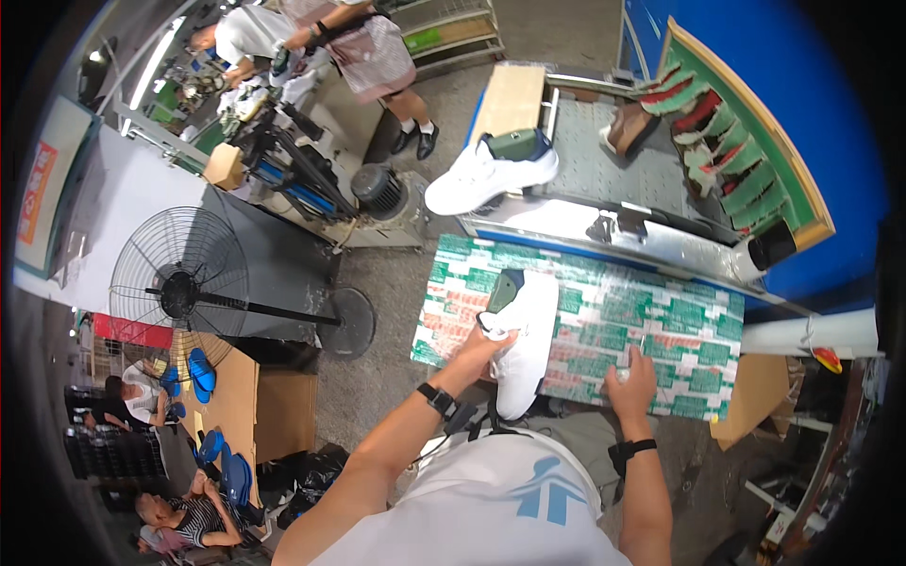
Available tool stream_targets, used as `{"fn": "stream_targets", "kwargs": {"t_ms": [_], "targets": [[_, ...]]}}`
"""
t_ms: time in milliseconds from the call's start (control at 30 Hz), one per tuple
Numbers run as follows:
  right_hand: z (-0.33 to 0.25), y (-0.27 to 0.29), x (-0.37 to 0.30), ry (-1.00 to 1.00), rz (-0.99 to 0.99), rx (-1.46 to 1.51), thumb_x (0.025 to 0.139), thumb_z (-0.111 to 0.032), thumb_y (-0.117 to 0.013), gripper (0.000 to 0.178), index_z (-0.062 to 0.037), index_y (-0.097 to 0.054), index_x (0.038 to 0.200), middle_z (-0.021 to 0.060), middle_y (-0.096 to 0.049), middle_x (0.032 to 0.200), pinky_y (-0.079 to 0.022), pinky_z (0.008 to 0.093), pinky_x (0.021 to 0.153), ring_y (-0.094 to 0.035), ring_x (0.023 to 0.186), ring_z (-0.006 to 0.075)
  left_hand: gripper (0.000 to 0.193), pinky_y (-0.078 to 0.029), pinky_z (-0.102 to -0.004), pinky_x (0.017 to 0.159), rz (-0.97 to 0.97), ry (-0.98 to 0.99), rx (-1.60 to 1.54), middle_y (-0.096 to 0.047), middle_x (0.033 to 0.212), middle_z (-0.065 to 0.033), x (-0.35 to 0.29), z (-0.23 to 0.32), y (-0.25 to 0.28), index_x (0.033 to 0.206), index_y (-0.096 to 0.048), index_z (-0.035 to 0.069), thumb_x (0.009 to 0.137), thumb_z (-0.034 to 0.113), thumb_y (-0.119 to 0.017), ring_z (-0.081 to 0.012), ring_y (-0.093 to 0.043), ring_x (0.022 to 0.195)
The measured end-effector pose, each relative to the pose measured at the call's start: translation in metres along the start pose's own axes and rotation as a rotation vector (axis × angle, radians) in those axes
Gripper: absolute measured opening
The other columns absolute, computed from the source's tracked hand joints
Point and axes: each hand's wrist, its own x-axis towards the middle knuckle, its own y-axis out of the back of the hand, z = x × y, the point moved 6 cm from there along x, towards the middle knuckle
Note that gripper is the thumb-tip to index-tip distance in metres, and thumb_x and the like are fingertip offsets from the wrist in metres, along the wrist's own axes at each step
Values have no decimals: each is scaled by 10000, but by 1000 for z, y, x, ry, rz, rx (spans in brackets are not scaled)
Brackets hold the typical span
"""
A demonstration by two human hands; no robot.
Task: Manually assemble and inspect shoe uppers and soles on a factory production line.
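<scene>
A white sneaker with a dark green lining stands over the left part of a board covered in green, white and red printed sheet. My left hand is closed on the sneaker's side near its opening. To the right, my right hand is over the board's near edge, apart from the sneaker. Its fingers are curled around a small pale thing, with a thin tip showing past them; its kind is too small to tell. Beyond the board, a second white sneaker with a green lining rests at the conveyor's near left corner.
A metal conveyor carries a brown shoe at the far side. Green and red shoe-shaped pieces fill a wooden-edged rack at right. A standing fan is on the left. Other people work at benches behind and at lower left.
</scene>
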Motion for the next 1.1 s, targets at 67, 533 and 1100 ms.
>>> {"fn": "stream_targets", "kwargs": {"t_ms": [67,533,1100], "targets": [[-2,-5,9,53,35,-30,862,-268,-838,634,-4,-679,1416,192,-659,1105,-540,534,884,-653,1032,413,665,-623,-404,979,25,-16,-75,-694,1388,-82,-3,-1,4,1553,-536,25,997,176,-867,-201,-708,1200],[-115,25,135,409,-28,-122,839,-249,-875,652,24,-689,1401,270,-548,1579,-367,623,1224,-505,1457,479,755,-542,-510,1078,67,-583,1361,-730,1292,-194,-5,143,21,1366,-649,99,676,179,-946,-443,-668,1279],[-386,-79,489,742,-394,-268,763,-363,-984,559,-74,-768,1191,183,-737,1187,-598,493,960,-738,1094,407,767,-551,-482,1040,16,-665,1151,-748,1245,-156,12,131,55,1316,-703,85,601,183,-964,-405,-689,1199]]}}
